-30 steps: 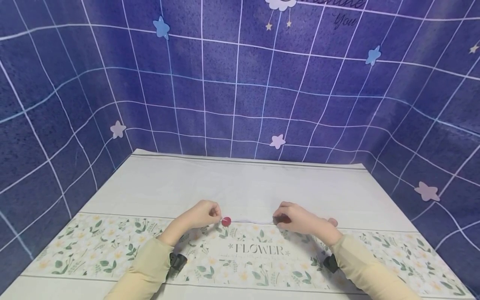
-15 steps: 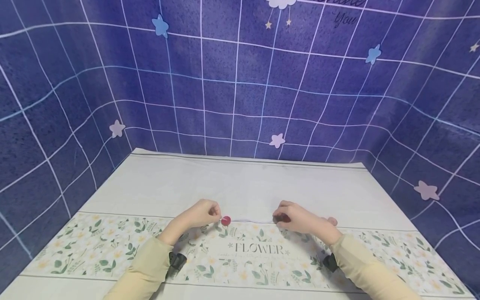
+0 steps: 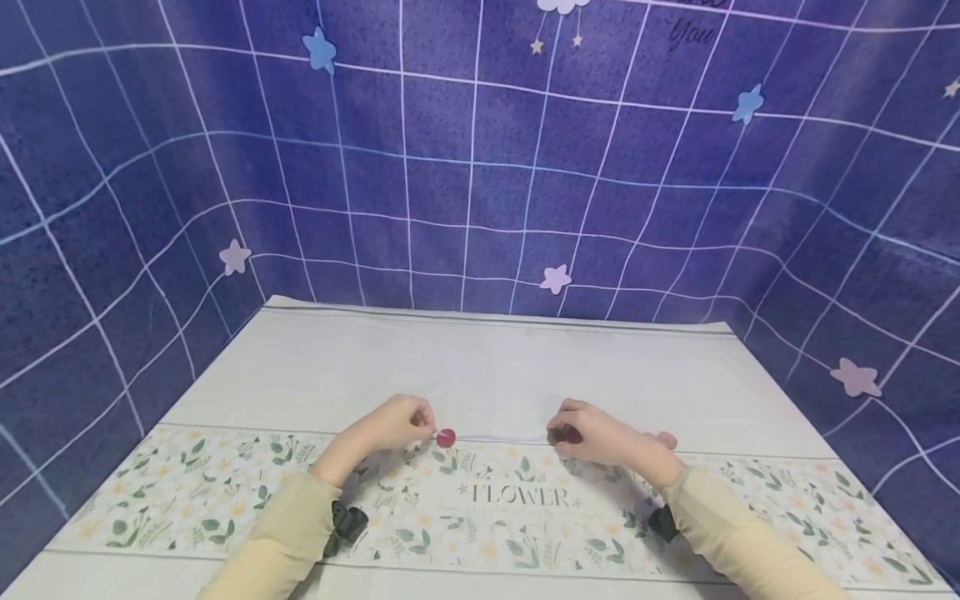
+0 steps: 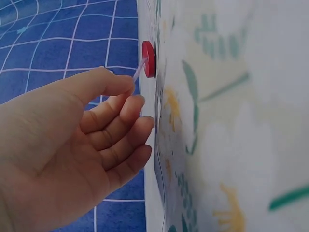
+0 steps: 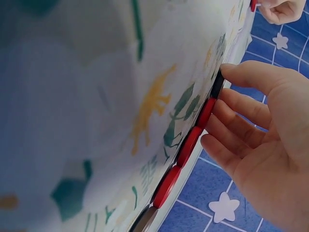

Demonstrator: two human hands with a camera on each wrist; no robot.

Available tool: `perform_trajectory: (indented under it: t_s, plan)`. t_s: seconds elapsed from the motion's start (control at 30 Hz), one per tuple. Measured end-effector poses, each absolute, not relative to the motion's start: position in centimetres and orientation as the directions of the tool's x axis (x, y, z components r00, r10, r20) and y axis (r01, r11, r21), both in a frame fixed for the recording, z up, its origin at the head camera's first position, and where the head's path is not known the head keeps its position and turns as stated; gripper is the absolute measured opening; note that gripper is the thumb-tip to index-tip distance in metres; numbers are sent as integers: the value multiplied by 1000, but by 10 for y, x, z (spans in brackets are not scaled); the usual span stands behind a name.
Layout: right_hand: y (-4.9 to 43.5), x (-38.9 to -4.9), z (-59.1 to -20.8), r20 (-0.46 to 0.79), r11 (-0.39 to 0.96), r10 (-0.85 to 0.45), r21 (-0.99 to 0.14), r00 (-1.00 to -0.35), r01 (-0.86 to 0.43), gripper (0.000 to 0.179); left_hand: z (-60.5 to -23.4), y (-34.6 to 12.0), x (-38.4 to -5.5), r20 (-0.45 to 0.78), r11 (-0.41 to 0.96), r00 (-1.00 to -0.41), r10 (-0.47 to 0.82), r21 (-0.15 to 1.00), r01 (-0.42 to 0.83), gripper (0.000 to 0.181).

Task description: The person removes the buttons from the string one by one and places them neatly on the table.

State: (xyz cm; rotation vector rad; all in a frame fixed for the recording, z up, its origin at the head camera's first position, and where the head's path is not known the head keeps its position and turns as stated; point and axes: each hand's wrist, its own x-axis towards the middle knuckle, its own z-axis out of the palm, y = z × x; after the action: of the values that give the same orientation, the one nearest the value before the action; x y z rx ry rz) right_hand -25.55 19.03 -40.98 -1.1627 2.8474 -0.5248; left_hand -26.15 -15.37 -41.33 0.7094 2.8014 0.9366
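Observation:
My left hand pinches the end of a thin white cord between thumb and forefinger. Just beyond these fingertips, the cord meets a red disc, which lies at the cloth. From there the cord runs almost straight across to my right hand. Thumb and forefinger of that hand hold a black disc by its edges. Behind it, a row of red discs passes under the other fingers, ending in the right wrist view with a brownish disc. The right hand hides most of this row in the head view.
A white table cloth with a flowered band and the word FLOWER covers the table. Blue curtains with white lines and stars rise behind and at both sides. A pinkish disc shows beyond the right wrist.
My left hand has shifted slightly left, and the red disc beside it too. The cord between the hands looks straighter. The right hand has stayed nearly still.

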Motion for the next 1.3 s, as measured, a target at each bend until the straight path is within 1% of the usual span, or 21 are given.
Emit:
perform_trajectory:
  t_s: [0.27,0.67,0.8,1.03,1.3]
  plan:
    - [192,-257,-410,106,676,-677,-303,-729,-672,31,-413,-153,-263,48,697,-879,475,589,409,4]
    - [193,-256,-413,129,645,-701,-305,-701,-701,33,-417,-150,-261,68,678,-878,473,608,413,5]
    - [191,-259,-412,159,639,-702,-290,-695,-712,34,-416,-149,-260,71,683,-884,462,607,406,6]
    - [180,-259,-406,225,585,-730,-284,-646,-760,30,-416,-152,-258,70,683,-885,460,609,403,7]
    - [164,-260,-403,267,564,-737,-262,-621,-783,28,-416,-154,-258,71,680,-886,458,614,401,7]
